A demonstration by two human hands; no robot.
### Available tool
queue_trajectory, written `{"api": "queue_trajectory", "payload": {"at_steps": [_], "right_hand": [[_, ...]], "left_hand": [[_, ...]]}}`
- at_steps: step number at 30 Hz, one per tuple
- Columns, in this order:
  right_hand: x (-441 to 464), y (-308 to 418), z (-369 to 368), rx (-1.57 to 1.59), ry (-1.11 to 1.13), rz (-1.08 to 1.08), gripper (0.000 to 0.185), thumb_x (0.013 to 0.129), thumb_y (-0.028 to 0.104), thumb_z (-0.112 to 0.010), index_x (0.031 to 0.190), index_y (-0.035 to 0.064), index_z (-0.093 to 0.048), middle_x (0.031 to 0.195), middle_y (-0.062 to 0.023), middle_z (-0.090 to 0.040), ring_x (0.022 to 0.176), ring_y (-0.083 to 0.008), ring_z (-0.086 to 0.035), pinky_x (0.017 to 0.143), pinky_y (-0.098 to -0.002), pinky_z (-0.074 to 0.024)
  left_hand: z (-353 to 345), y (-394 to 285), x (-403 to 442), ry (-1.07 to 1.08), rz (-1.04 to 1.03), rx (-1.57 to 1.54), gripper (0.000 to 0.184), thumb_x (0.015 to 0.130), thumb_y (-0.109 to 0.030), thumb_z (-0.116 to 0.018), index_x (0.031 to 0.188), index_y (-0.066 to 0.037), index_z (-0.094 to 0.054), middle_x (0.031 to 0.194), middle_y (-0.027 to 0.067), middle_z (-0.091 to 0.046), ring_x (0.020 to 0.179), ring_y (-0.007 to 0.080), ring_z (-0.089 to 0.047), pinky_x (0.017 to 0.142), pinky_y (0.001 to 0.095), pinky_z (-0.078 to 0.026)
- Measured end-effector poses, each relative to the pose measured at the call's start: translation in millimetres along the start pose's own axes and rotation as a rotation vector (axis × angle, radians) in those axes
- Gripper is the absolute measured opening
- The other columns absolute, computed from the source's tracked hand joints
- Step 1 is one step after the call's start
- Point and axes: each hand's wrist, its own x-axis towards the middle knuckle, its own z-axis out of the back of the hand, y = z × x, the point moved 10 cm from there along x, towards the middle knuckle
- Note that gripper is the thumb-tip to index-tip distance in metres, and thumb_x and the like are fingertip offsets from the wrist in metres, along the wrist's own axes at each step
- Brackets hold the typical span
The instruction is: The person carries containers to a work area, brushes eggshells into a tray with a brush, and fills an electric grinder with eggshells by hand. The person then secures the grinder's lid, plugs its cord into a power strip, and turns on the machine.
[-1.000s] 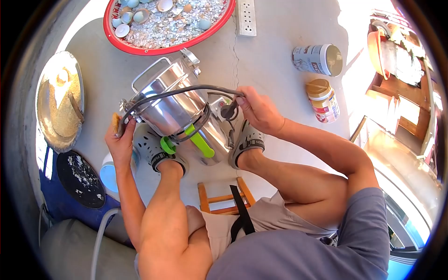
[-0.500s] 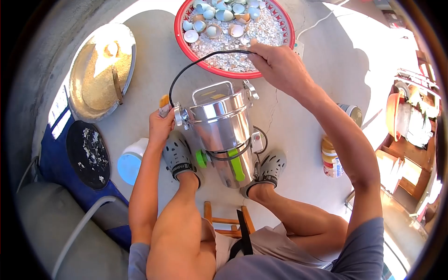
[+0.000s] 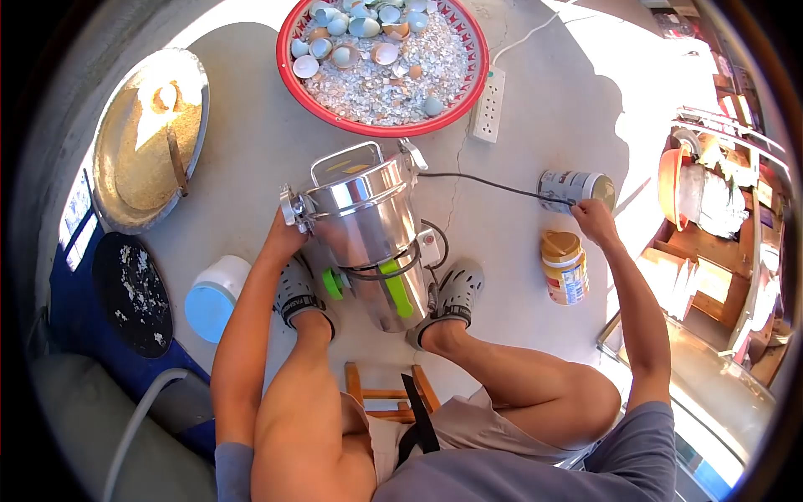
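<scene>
Right hand (image 3: 595, 219) has swung from over the red bowl out to the right of the frame since half a second ago, drawing the black cord (image 3: 489, 181) almost straight behind the machine (image 3: 368, 230). Nearest, at bottom centre: wooden stool (image 3: 355, 385), black strap (image 3: 421, 418) hanging before it. Next, grey shoes (image 3: 299, 299), with the steel machine between them at frame centre, green knob (image 3: 333, 284) low on its left side. Left hand (image 3: 287, 234) sits by the machine's left latch (image 3: 294, 209); fingers hidden, cannot tell what it holds. Right hand is closed, fingers pinching the cord. White tub (image 3: 209, 311) with blue lid, lower left; black disc (image 3: 109, 284) with white flecks at far left. Gold-lidded jar (image 3: 565, 268) just beside the right hand; a can (image 3: 562, 189) lies on its side slightly beyond. Upper left, metal tray (image 3: 125, 216) of tan meal. Farther, at upper centre, red bowl (image 3: 393, 130) of crushed shell, with half eggshells (image 3: 364, 28) on top; white power strip (image 3: 488, 105) just right of it.
</scene>
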Motion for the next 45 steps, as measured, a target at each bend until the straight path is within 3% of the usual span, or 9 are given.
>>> {"api": "queue_trajectory", "payload": {"at_steps": [4,7,10,15,21,24,29,35,45], "right_hand": [[-14.5,-136.0,106.0,-0.199,-0.496,-0.126,0.036,0.097,0.037,-0.051,0.094,0.0038,-0.064,0.089,-0.0212,-0.068,0.088,-0.0418,-0.064,0.076,-0.0511,-0.0496],[-44.4,-222.9,180.3,0.136,-0.803,-0.271,0.035,0.099,0.036,-0.056,0.095,0.0031,-0.065,0.066,-0.0074,-0.062,0.054,-0.0174,-0.059,0.052,-0.033,-0.0467],[-46.2,-198.3,181.8,0.545,-0.616,0.098,0.021,0.099,0.025,-0.06,0.093,0.0063,-0.066,0.058,0.0085,-0.044,0.048,0.0004,-0.036,0.041,-0.02,-0.0287],[-116.8,-98.0,212.3,1.166,-0.912,0.443,0.021,0.101,0.02,-0.054,0.106,-0.0001,-0.056,0.065,0.0004,-0.041,0.054,-0.0099,-0.036,0.054,-0.0252,-0.0399],[-171.6,-33.1,322.2,1.394,-0.858,0.746,0.023,0.106,0.024,-0.042,0.092,0.0057,-0.046,0.069,0.0,-0.033,0.058,-0.0127,-0.032,0.081,-0.0333,-0.0442],[-182.6,-14.6,359.5,1.363,-0.887,0.813,0.023,0.106,0.024,-0.042,0.092,0.0059,-0.045,0.069,0.0,-0.033,0.059,-0.0126,-0.032,0.081,-0.0329,-0.044],[-198.4,40.9,392.4,1.354,-0.92,0.924,0.023,0.106,0.024,-0.042,0.091,0.0063,-0.045,0.07,0.0,-0.033,0.059,-0.0125,-0.032,0.081,-0.0324,-0.0438],[-204.4,94.6,424.6,1.342,-0.921,1.024,0.023,0.106,0.024,-0.041,0.09,0.0067,-0.044,0.07,0.0,-0.033,0.06,-0.0124,-0.032,0.08,-0.0316,-0.0436],[-111.4,108.5,351.0,1.286,-0.71,0.697,0.025,0.106,0.025,-0.042,0.087,0.0089,-0.042,0.07,0.0003,-0.032,0.062,-0.0117,-0.033,0.075,-0.026,-0.0407]], "left_hand": [[7.1,32.2,-4.0,-0.018,0.193,-0.136,0.011,0.087,0.002,-0.052,0.092,-0.004,-0.06,0.072,0.0019,-0.059,0.06,0.0112,-0.055,0.051,0.0259,-0.042],[9.8,46.5,-7.2,-0.025,0.257,-0.254,0.01,0.089,-0.002,-0.05,0.09,-0.005,-0.06,0.065,0.0028,-0.057,0.053,0.01,-0.052,0.045,0.0237,-0.034],[4.9,36.4,-31.6,0.072,0.349,-0.236,0.009,0.09,-0.006,-0.052,0.09,-0.005,-0.06,0.064,0.0029,-0.057,0.053,0.0106,-0.053,0.042,0.0229,-0.032],[-26.5,39.6,-64.0,0.146,0.493,-0.69,0.008,0.085,-0.01,-0.061,0.092,-0.005,-0.061,0.069,0.0038,-0.06,0.054,0.0112,-0.054,0.04,0.0211,-0.029],[9.8,19.3,-83.1,-0.239,0.191,-0.66,0.011,0.082,-0.001,-0.065,0.088,-0.006,-0.058,0.07,-0.0033,-0.05,0.059,0.0074,-0.048,0.047,0.0219,-0.034],[58.6,-53.8,-109.4,-0.536,-0.405,-0.355,0.014,0.081,0.001,-0.067,0.086,-0.006,-0.056,0.072,-0.0033,-0.049,0.06,0.0073,-0.047,0.053,0.0223,-0.038],[-21.7,-174.8,-112.6,0.192,-0.74,0.104,0.051,0.077,0.003,-0.069,0.127,0.0,-0.059,0.126,0.0178,-0.062,0.099,0.0225,-0.066,0.08,0.0312,-0.053],[-84.0,-171.5,-105.4,0.278,-0.767,0.229,0.073,0.065,0.003,-0.069,0.136,-0.003,-0.049,0.12,0.0165,-0.063,0.1,0.0326,-0.065,0.079,0.0374,-0.056],[31.2,-173.3,-112.8,0.331,-0.712,-0.087,0.024,0.085,-0.004,-0.066,0.109,-0.001,-0.066,0.083,0.0076,-0.063,0.071,0.021,-0.063,0.064,0.0312,-0.048]]}}
